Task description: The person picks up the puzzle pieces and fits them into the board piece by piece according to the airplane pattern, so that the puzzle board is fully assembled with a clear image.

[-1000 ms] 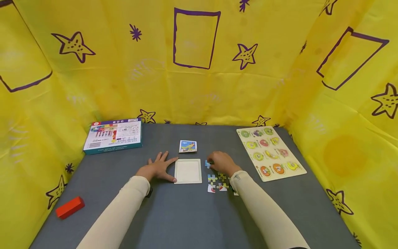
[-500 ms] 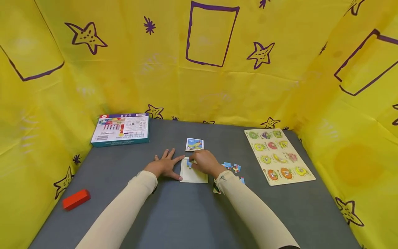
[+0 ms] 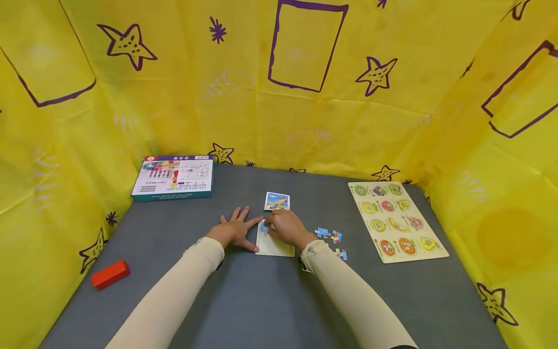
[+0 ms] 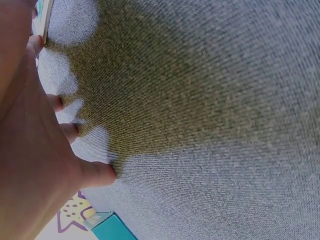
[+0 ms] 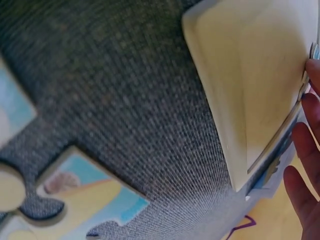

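Note:
A shallow white puzzle tray [image 3: 279, 250] lies on the grey table, its upper part covered by my right hand [image 3: 287, 228]. That hand pinches a blue jigsaw piece [image 3: 264, 228] at the tray's upper left corner. My left hand [image 3: 234, 233] rests on the table with fingers spread, thumb and index fingertip at the tray's left edge. Just behind the tray lies a small picture card [image 3: 277, 200]. In the right wrist view, most of the tray's recess [image 5: 270, 80] shows bare, with the right fingers [image 5: 302, 150] at its far edge.
Several loose jigsaw pieces [image 3: 322, 233] lie right of the tray, some hidden under the right forearm. A fruit puzzle board [image 3: 394, 220] lies farther right. At the back left is a flat box [image 3: 174, 179], and a red block [image 3: 111, 275] lies front left. Yellow cloth [image 3: 244, 121] surrounds the table.
My right hand has carried the blue jigsaw piece left, from beside the tray to its upper left corner. The left hand stays at the tray's edge. The head view has shifted slightly.

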A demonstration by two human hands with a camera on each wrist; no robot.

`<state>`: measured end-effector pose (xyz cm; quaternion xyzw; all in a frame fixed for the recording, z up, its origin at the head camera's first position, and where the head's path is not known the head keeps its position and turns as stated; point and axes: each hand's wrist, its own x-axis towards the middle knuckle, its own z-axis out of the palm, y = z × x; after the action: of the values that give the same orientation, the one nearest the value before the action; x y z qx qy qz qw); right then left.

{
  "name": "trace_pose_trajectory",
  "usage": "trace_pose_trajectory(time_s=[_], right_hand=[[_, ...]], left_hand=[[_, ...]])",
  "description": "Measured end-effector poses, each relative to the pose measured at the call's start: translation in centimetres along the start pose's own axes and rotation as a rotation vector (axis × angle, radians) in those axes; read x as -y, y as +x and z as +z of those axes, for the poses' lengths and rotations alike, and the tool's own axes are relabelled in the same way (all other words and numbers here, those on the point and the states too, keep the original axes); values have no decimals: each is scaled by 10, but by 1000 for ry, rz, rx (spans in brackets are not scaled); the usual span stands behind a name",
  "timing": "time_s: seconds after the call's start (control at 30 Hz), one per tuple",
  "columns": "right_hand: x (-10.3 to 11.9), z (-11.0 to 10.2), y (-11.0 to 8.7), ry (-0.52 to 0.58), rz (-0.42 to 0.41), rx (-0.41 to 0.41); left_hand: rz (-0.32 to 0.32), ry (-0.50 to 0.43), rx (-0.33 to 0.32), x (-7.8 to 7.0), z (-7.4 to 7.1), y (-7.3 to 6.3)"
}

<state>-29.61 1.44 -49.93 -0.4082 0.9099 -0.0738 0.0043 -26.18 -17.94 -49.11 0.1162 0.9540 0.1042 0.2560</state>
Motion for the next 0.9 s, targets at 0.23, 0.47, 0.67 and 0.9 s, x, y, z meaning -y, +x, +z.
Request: trace_pose_trajectory(time_s=[0.23, 0.47, 0.67, 0.9], right_hand=[[-3, 0, 0, 10, 14, -11], [-34, -14, -17, -8, 53, -31], [-82, -33, -54, -52, 182, -8], [-104, -31, -94, 18, 268, 61]], left_hand=[[5, 9, 6, -3, -4, 0], [-9, -15, 14, -4, -4, 2], [-4, -29, 2, 0, -6, 4], [33, -23, 19, 4, -1, 7]])
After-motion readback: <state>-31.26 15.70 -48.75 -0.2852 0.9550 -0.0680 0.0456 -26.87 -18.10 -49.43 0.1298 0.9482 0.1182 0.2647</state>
